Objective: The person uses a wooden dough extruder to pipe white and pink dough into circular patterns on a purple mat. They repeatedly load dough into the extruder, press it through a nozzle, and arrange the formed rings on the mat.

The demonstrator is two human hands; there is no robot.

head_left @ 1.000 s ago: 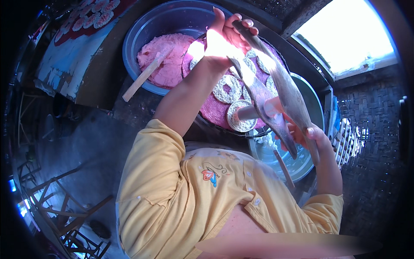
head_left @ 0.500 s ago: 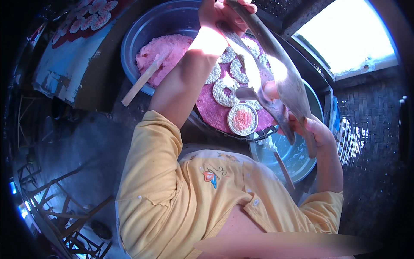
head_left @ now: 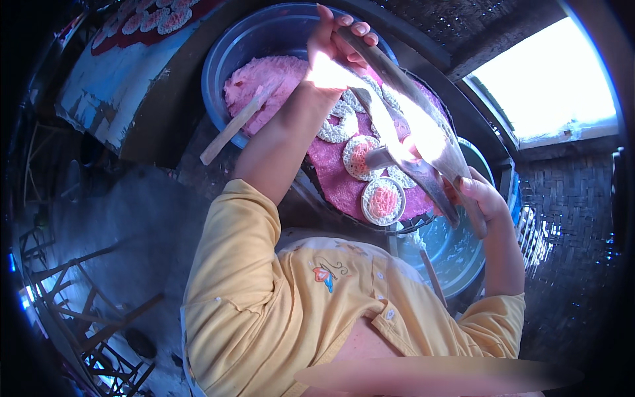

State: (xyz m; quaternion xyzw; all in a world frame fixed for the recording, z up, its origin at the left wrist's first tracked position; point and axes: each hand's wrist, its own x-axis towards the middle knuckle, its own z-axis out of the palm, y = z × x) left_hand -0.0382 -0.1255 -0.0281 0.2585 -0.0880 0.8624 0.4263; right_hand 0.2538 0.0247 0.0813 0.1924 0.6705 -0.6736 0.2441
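Note:
Both my hands grip a wooden lever press (head_left: 433, 132), two long bars laid one over the other. My left hand (head_left: 331, 47) is at its far end, fingers over the upper bar and thumb apart. Around the near right end my right hand (head_left: 481, 197) is closed. A short metal tube (head_left: 379, 158) sticks out of the lower bar. Beside the tube's mouth, pink strands fill the middle of a white stringy ring (head_left: 360, 159). A round metal mould (head_left: 383, 201) with white and pink strands lies nearer me. Several white rings (head_left: 338, 127) rest on the pink sheet (head_left: 334, 175).
At the back left stands a blue basin (head_left: 215, 86) with pink dough (head_left: 254, 83) and a wooden paddle (head_left: 231, 130). A green basin (head_left: 456, 264) with a stick (head_left: 433, 274) is at the right. Pink-and-white rounds (head_left: 175, 20) lie far left. Bright window (head_left: 546, 86) at right.
Pink strands now fill the ring by the tube, whose middle was bare. The press's bars look closer together at the tube. The whole view has shifted slightly.

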